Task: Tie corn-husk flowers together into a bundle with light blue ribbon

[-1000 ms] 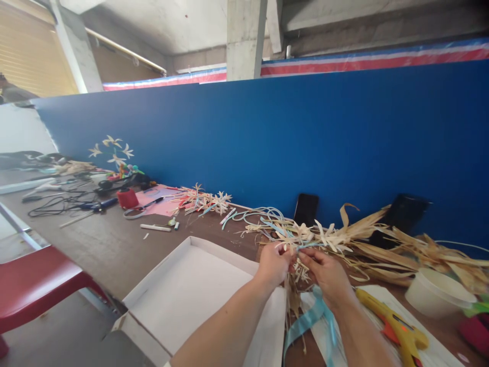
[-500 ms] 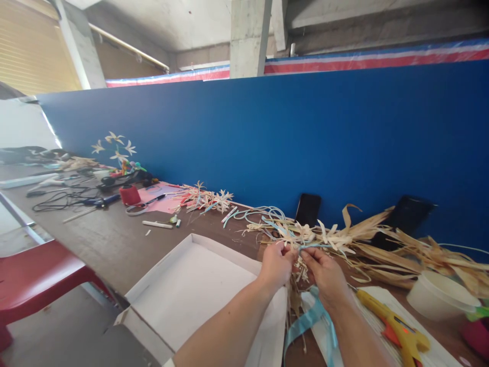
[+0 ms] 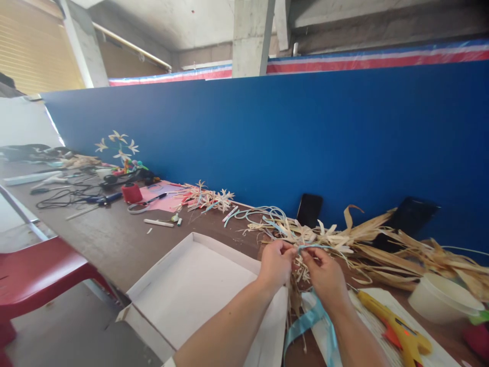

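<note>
My left hand [image 3: 275, 263] and my right hand [image 3: 327, 278] meet over the right part of the table, fingertips nearly touching. Both pinch a thin light blue stem [image 3: 318, 246], which runs to the right past my right fingers. What sits right between the fingertips is too small to make out. Just beyond lie cream husk flowers [image 3: 331, 235] and a heap of dried husk strips [image 3: 367, 229]. Below my right hand, a light blue ribbon [image 3: 307, 320] hangs in a loop. Pale trimmings [image 3: 301, 272] show between the hands.
A shallow white cardboard box [image 3: 198, 285] lies left of my hands. To the right are a yellow glue gun [image 3: 401, 326] and a white tub [image 3: 445, 300]. Two phones, one a dark phone [image 3: 309, 209], lean on the blue partition [image 3: 267, 137]. Red thread [image 3: 132, 193] stands farther left.
The view has shifted slightly. My hands stay together on the blue stem, with only small finger movements; the things on the table are unchanged.
</note>
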`<move>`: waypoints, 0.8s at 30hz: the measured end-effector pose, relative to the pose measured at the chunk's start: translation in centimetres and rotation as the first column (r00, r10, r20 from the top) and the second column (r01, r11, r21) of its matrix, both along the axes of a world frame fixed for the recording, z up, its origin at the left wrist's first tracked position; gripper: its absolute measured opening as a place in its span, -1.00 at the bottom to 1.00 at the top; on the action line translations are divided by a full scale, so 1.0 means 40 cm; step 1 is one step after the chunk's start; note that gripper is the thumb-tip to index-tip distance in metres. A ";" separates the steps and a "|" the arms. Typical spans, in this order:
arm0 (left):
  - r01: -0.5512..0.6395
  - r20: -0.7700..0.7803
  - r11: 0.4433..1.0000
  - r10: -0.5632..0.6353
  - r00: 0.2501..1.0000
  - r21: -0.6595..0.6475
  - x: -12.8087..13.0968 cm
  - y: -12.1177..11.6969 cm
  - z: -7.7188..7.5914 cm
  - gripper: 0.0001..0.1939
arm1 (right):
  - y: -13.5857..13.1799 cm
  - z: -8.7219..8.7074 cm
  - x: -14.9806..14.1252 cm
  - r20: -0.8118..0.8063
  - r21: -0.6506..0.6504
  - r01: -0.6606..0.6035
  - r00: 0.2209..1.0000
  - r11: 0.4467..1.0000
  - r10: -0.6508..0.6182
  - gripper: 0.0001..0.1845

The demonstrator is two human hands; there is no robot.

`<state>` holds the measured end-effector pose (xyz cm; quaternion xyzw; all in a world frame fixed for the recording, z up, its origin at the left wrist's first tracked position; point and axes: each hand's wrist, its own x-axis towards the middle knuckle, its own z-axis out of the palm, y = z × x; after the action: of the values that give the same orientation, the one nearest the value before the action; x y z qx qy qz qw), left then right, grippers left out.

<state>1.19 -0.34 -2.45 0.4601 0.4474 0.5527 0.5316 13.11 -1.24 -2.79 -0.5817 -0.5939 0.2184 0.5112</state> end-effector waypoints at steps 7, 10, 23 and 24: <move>0.019 -0.079 1.000 -0.019 0.997 -0.004 -0.004 0.003 -0.004 -0.91 | 0.004 -0.004 0.001 0.000 0.013 -0.024 1.000 1.000 0.024 -0.67; -0.021 -0.206 0.998 0.034 0.978 0.061 -0.011 -0.001 -0.001 -0.90 | 0.005 -0.006 -0.001 -0.073 0.010 -0.063 0.995 0.998 0.063 -0.70; -0.108 -0.417 0.941 0.242 0.876 0.321 -0.018 -0.018 0.004 -0.81 | -0.028 0.020 -0.044 -0.655 -0.194 -0.185 0.756 0.963 0.013 -0.64; -0.110 -0.416 0.941 0.244 0.876 0.319 -0.017 -0.019 0.004 -0.81 | -0.024 0.014 -0.043 -0.641 -0.185 -0.184 0.768 0.965 0.023 -0.64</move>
<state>0.50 -1.09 -2.30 0.6035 0.5142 0.5368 0.2886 11.38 -2.21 -2.25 -0.4970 -0.3881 0.4985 0.5949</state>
